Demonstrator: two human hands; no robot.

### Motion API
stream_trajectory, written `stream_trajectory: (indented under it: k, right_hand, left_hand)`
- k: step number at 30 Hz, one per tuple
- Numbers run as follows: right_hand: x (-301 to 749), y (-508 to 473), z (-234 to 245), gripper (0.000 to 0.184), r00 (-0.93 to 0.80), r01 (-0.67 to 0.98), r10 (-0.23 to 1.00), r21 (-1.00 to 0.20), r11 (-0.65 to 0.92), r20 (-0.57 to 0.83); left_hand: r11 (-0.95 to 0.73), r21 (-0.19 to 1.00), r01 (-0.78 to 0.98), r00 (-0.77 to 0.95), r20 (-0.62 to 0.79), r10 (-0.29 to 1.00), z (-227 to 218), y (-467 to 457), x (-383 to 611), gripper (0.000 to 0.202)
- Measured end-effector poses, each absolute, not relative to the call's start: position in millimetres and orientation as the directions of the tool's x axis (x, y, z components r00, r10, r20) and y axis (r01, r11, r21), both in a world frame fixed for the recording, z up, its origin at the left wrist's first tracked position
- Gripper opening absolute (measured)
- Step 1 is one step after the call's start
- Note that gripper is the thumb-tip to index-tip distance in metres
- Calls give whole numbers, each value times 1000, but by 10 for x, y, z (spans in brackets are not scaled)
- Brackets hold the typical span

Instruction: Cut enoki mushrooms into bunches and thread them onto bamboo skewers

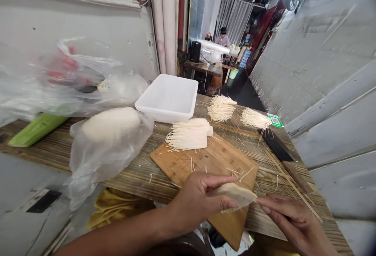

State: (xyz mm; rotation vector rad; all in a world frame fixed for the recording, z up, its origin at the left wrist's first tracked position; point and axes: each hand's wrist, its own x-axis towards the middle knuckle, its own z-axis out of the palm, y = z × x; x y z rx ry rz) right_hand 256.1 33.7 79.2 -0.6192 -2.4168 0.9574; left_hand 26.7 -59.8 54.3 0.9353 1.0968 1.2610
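Over the front of the wooden cutting board [226, 158], my left hand [202, 197] is closed around a flat, pale piece of enoki mushroom [239, 195]. My right hand [289, 215] pinches at the pointed right end of that piece; whatever lies between its fingertips is too small to make out. A trimmed block of enoki [188, 135] rests on the board's far left part, and loose enoki strands are scattered nearby. Thin bamboo skewers [283, 173] lie on the table to the right, beside a knife with a dark blade [276, 146].
Two enoki piles [221, 108] lie toward the back of the wooden table [132, 179], near a white plastic tub [167, 95]. At left are a bagged white item [110, 125], a green vegetable [38, 128] and plastic bags [76, 76]. Farther back sits another person [223, 38].
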Motion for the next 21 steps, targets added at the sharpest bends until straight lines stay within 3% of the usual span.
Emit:
stream_trajectory:
  k: [3,13,21]
  right_hand:
    - [2587,340,790,34,-766,247,582,-712,657,272]
    - [2591,332,785,40,-787,240,561,-709,663,258]
    - [2472,268,761,19,-778,366,608,-673,643,158]
  left_hand:
    - [31,988,-148,-28,-36,999,559,-628,253,28]
    - [38,960,-278,113,-7,994,616,-625,281,21]
    - [86,944,-319,117,-50,992,565,-587,330,25]
